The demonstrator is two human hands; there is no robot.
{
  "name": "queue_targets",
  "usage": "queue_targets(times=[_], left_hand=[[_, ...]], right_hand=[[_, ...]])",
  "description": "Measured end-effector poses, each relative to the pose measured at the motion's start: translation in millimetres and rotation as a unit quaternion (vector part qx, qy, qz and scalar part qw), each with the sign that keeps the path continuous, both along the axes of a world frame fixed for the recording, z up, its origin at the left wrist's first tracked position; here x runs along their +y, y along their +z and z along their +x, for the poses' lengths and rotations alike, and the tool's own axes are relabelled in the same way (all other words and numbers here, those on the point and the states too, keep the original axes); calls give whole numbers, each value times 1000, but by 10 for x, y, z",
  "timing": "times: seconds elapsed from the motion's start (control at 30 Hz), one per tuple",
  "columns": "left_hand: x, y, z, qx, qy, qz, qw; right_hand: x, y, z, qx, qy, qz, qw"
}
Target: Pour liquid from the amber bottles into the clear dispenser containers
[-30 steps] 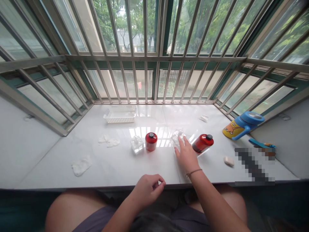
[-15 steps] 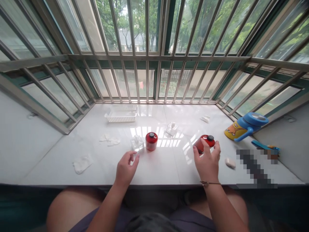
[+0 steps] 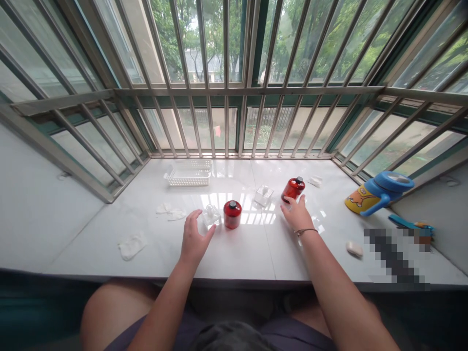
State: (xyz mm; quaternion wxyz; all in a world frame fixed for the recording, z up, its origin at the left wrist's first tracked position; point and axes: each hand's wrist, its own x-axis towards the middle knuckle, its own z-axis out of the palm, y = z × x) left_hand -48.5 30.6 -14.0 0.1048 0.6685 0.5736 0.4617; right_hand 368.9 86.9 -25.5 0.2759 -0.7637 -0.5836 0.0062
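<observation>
Holding nothing, the bare left hand (image 3: 194,236) was curved wide, thumb apart from fingers, on or just above the glossy white table (image 3: 234,261) at eight o'clock from a squat, round-shouldered red bottle with a black cap (image 3: 231,219), which stood upright; six o'clock was the person's side. At nine, close by the fingertips, sat a clear, angular bottle (image 3: 211,217), glassy in look; whether they touched it could not be told. The bare right hand (image 3: 299,217), at three, had thumb and fingers half spread across the near, lower side of a second red bottle (image 3: 291,188), also round-shouldered and black-capped, at two. Whether they gripped it or merely rested there did not show.

The second red bottle looked hard-walled and slick, probably modest in weight and perhaps breakable; its rounded body, below the shoulder, seemed the surest place for a grip, the small cap a poorer one.

Between three and four, a pixelated dark patch (image 3: 395,256) hid whatever lay beneath. A clear, boxy object (image 3: 263,196) at two blended into window reflections. The right hand covered the second red bottle's lower edge, so whether it met the table, or truly leaned, was unclear.
</observation>
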Motion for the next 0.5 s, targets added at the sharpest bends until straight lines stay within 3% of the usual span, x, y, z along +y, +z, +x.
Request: queue_targets(times=[0.13, 0.3, 0.5], left_hand=[[152, -13, 11, -14, -5, -74, 997], [345, 58, 69, -52, -28, -166, 984], [434, 157, -46, -60, -96, -196, 974]], right_hand=[[37, -33, -294, -31, 32, 60, 997], [71, -85, -696, -71, 171, 67, 980], [220, -107, -552, -65, 215, 50, 973]])
